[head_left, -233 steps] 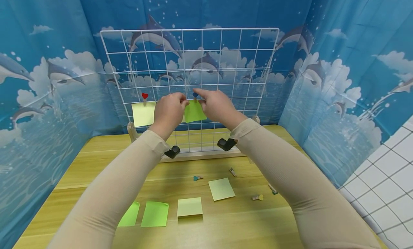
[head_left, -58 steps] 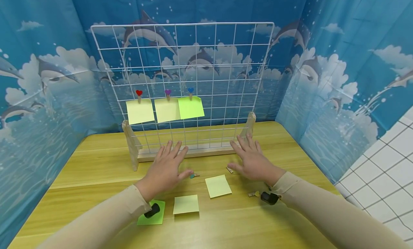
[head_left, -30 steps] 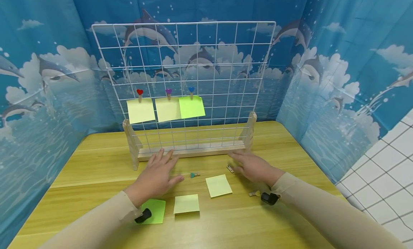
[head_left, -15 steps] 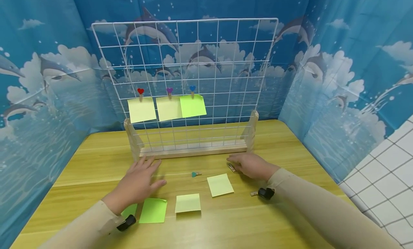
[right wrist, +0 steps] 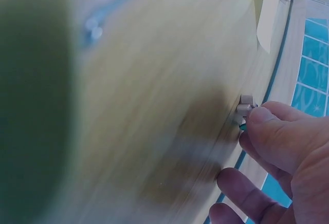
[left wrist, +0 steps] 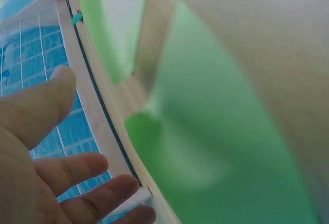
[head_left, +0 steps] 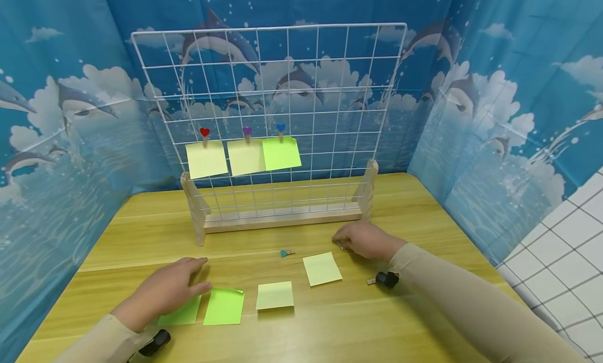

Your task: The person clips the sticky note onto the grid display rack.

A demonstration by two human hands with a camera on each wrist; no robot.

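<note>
A white wire grid (head_left: 289, 114) stands in a wooden stand (head_left: 282, 219) on the bench (head_left: 400, 326); positions are given from this grid. In front of its right part, the right hand (head_left: 369, 241) pinches a small clip (head_left: 341, 245) between thumb and forefinger, low over the bench; the remaining fingers are loosely bent, with gaps between them. Well in front of the grid's left end, the left hand (head_left: 162, 287) is relaxed, its fingers apart and holding nothing. It covers part of a green note (head_left: 186, 313); whether it touches the note cannot be told. Farther right before the grid lie a second green note (head_left: 224, 307), its grid-side edge curled, and two pale-yellow notes, one nearer (head_left: 322, 269) the grid than the other (head_left: 275, 295). A teal-heart clip (head_left: 286, 253) lies before the grid's middle. On the grid's left half, red-heart (head_left: 204, 134), purple-heart (head_left: 247, 133) and blue-heart (head_left: 280, 129) clips each hold a note, the last bright green (head_left: 281, 155).
</note>
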